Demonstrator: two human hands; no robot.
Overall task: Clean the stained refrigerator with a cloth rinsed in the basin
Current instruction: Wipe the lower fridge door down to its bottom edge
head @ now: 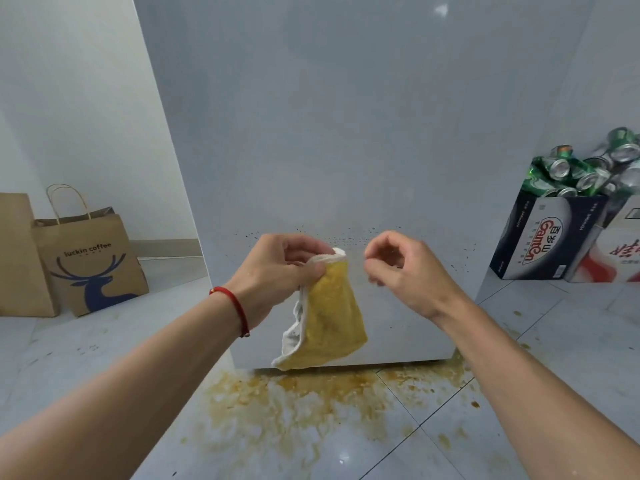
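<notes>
Stained tiled floor (311, 407), speckled refrigerator (346, 150)

Tiled floor (104, 358): brown spill (304, 407), paper bags (90, 261), boxes (543, 237)

Yellow-stained cloth (329, 317) hanging before speckled refrigerator (346, 133).

The refrigerator (346, 133) runs off the top of the frame, so its upper part is unseen. The top corner of the cloth (325, 317) is buried inside the left hand (277, 268), whose fingers (304, 251) cover it. The right hand (401, 268) is slightly blurred at its fingertips. At the left edge, a plain paper bag (17, 254) is cut off. At the right edge, the pile of cans (585, 168) and a red-and-white carton (613, 251) are cropped. Small print on the dark carton (543, 237) is illegible.
</notes>
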